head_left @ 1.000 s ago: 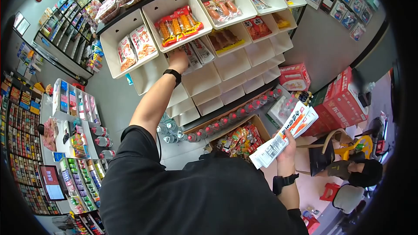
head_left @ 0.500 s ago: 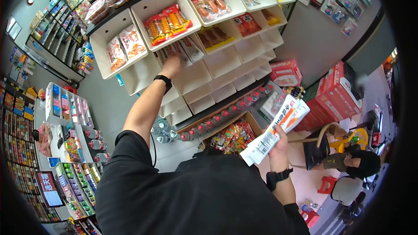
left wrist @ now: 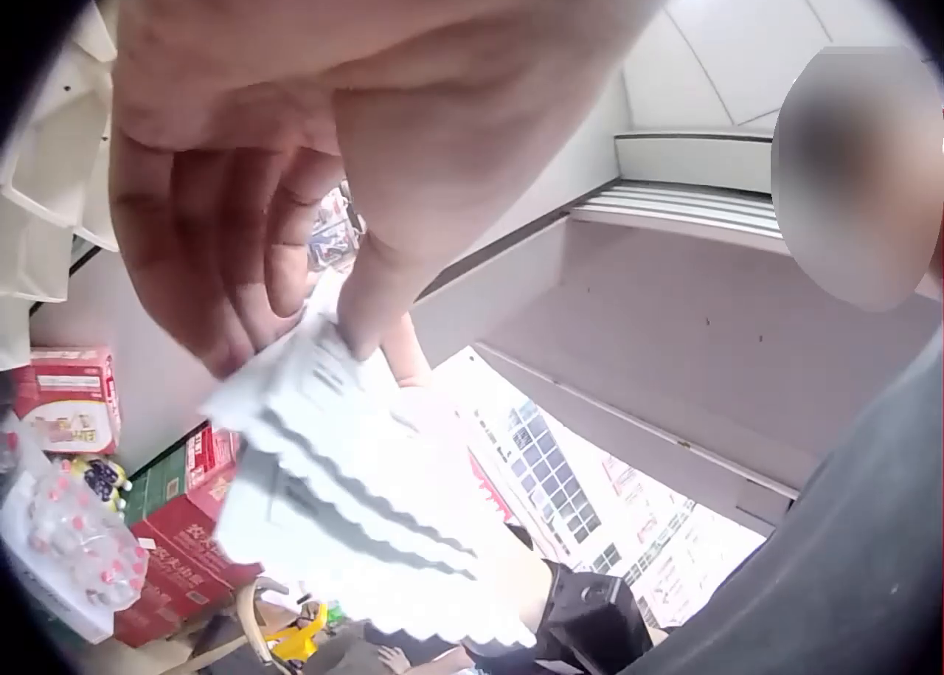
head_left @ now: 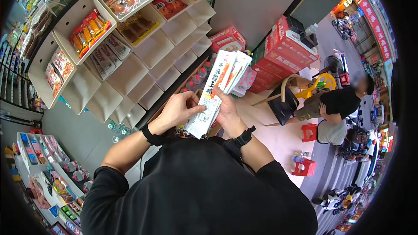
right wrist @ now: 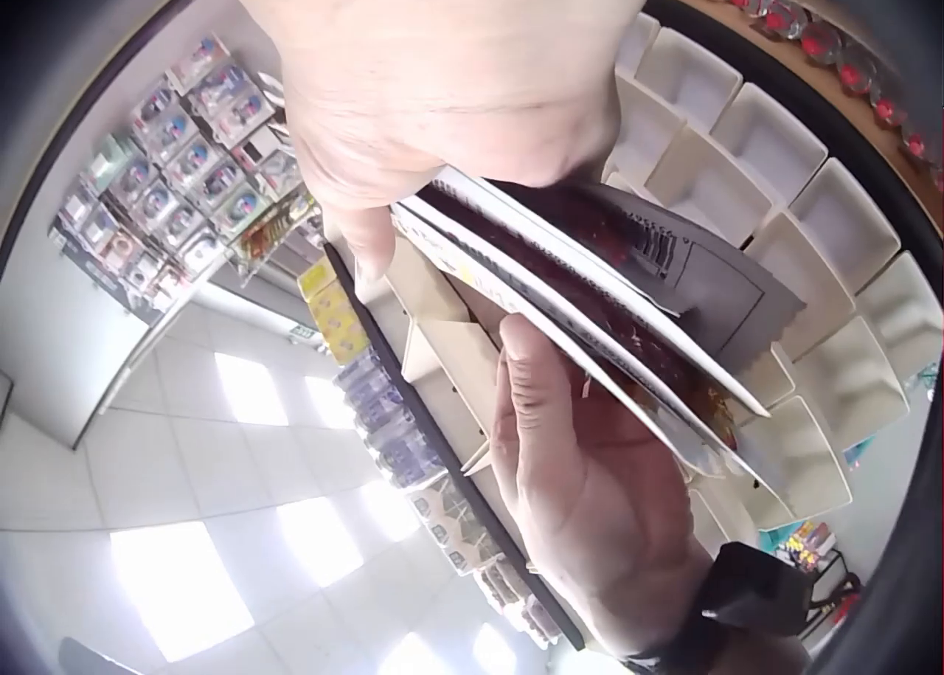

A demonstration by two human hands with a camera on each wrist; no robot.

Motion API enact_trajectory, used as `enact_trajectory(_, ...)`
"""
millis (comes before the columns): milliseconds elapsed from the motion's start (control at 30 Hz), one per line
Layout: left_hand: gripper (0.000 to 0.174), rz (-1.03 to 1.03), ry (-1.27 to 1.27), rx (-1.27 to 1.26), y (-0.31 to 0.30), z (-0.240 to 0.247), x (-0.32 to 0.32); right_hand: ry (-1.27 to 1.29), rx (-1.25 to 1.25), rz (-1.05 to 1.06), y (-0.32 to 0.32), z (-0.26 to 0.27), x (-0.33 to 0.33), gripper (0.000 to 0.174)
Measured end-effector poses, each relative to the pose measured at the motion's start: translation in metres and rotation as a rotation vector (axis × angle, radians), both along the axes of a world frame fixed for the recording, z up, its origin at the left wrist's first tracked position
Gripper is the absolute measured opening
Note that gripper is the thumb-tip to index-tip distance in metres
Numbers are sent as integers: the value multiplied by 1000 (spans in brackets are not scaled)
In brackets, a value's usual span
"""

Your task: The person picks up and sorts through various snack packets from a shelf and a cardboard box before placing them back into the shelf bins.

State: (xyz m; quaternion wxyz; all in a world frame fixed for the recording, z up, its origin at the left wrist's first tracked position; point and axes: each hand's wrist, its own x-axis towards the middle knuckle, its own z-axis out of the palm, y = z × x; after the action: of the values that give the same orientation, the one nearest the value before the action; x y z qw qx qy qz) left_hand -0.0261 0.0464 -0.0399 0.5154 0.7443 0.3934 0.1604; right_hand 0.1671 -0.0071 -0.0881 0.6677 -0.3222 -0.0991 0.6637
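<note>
My right hand grips a fanned stack of long white snack packets with orange pictures and black print, thumb across the front. My left hand is at the stack's left edge, its thumb on the printed face and its fingers curled. Up close in the left wrist view, thumb and fingertips of the left hand pinch the wavy-edged packets. From the right wrist view, several packets spread apart below the right hand, with dark-backed sides showing between them.
A tiered rack of white bins stands ahead and left. Similar pale packets lie in a second-row bin, below red-and-yellow sausage packs. Red cartons are stacked to the right, near a black bag. A person sits farther right.
My left hand has left the second-row bin and come back to the stack in my right hand. The view has turned right, and the stack is now closer to my chest's middle.
</note>
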Motion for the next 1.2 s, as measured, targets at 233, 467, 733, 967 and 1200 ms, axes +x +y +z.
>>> enact_trajectory(233, 26, -39, 6, 139, -3, 3, -2, 76, -6, -2, 0, -20, -1, 44)
enact_trajectory(467, 21, 53, 3, 483, -13, 5, -8, 164, -63, -13, 0, -21, 0, 53)
enact_trajectory(733, 32, 353, -209, -329, 24, -27, -94, 223, -91, 108, -12, -24, 27, 38)
enact_trajectory(967, 28, 928, -312, -78, 129, -59, -217, 108, -122, -94, -32, -34, 42, 32)
enact_trajectory(1200, 34, 914, 219, 55, 240, -27, -221, 85, -129, -106, -30, -31, 35, 32)
